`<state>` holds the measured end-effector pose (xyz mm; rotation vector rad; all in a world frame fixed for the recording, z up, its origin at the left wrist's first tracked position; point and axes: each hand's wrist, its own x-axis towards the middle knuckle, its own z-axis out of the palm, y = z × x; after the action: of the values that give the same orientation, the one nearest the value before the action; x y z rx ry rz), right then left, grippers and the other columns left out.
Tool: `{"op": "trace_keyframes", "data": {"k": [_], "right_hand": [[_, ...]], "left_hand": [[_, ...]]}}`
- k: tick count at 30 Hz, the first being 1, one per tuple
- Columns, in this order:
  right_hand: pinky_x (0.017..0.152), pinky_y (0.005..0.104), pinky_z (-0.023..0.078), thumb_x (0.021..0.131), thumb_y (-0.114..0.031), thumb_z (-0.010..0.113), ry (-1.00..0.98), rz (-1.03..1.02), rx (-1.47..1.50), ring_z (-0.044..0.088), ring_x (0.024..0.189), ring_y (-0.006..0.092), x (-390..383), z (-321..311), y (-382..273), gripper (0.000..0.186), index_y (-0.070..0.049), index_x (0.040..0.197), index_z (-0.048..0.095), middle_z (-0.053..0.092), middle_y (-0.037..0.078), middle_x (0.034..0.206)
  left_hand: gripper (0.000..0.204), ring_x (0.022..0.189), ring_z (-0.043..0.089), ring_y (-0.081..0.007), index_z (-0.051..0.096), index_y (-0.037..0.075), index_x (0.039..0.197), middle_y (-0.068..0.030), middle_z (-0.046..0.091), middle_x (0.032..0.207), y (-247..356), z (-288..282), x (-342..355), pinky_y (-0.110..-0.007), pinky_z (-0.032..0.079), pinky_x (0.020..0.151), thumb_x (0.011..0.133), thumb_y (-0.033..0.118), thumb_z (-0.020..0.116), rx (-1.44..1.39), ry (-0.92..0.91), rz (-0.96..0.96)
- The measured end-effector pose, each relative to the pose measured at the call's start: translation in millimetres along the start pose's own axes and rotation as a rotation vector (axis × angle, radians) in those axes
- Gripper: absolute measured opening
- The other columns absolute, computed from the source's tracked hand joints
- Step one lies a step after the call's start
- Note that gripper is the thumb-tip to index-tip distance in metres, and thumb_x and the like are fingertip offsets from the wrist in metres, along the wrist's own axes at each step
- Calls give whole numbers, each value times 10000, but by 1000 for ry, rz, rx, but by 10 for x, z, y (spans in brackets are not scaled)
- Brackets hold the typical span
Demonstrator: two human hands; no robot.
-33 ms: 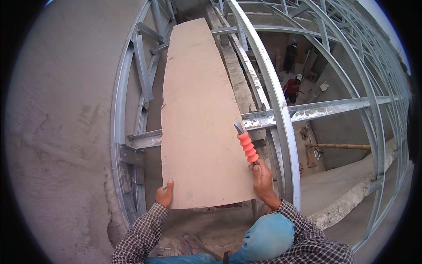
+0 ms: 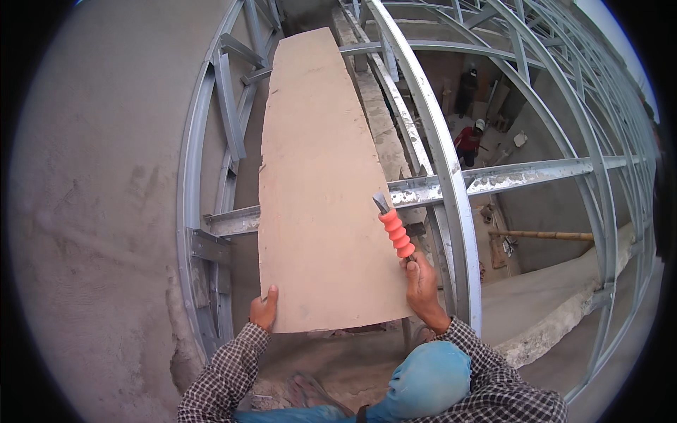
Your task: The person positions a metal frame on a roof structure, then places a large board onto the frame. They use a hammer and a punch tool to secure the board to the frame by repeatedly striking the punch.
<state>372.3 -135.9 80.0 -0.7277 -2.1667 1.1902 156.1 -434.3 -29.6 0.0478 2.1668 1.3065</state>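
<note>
Board point(image 2: 317, 176) stretches lengthwise straight ahead, left hand point(image 2: 264, 311) pinching its left edge at the near end, right hand point(image 2: 423, 287) gripping an orange-handled chisel point(image 2: 395, 233) at its right.

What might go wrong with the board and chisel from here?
The right hand holds the orange-gripped chisel at the edge of the board, so its hold might slip.
A dropped chisel could fall through the open metal frame, with a person in red below.
The left hand grips only the near corner, so the far end might swing.
</note>
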Motion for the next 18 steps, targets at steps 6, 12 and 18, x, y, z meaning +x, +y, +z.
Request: {"op": "trace_keyframes", "data": {"k": [6, 12, 18], "right_hand": [[687, 386, 426, 1068, -227, 446, 34, -60, -64, 532, 736, 253, 124, 1, 82, 270, 14, 1024, 560, 538, 147, 821], [624, 409, 412, 1064, -239, 469, -174, -154, 55, 527, 663, 277, 357, -26, -464, 271, 2, 976, 556, 515, 153, 745], [633, 460, 438, 1039, -240, 503, -326, -244, -104, 557, 670, 394, 612, -32, -1072, 277, 10, 941, 570, 567, 204, 743]], "left_hand": [[804, 1149, 630, -301, 600, -128, 1265, -270, 658, 1223, 137, 14, 34, -366, 461, 994, 941, 608, 591, 55, -52, -81], [664, 1218, 497, -391, 451, -59, 1358, -247, 525, 1264, 779, -176, -29, -491, 381, 1069, 922, 390, 674, 515, 282, 703], [574, 1217, 519, -333, 512, 11, 1316, -155, 571, 1273, 2296, -16, -689, -479, 400, 1059, 857, 257, 754, 808, 526, 1393]]}}
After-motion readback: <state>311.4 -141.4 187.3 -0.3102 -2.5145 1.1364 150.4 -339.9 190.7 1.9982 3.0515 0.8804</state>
